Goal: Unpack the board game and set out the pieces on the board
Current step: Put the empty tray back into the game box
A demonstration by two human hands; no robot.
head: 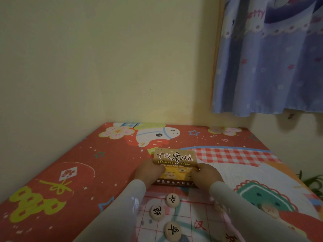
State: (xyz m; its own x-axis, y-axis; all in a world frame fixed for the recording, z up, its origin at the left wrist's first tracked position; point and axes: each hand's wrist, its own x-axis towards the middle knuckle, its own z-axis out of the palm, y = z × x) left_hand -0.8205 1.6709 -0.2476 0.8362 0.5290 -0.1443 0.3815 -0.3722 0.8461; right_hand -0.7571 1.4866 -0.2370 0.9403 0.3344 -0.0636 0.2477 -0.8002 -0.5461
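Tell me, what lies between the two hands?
The Chinese chess box lies between the left hand and right hand, each gripping one side, in the head view.

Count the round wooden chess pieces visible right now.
5. Three black-marked pieces lie between the sleeves: far, middle-left, nearest. One lies right of the right sleeve, one at the bottom edge. Sleeves may hide others.
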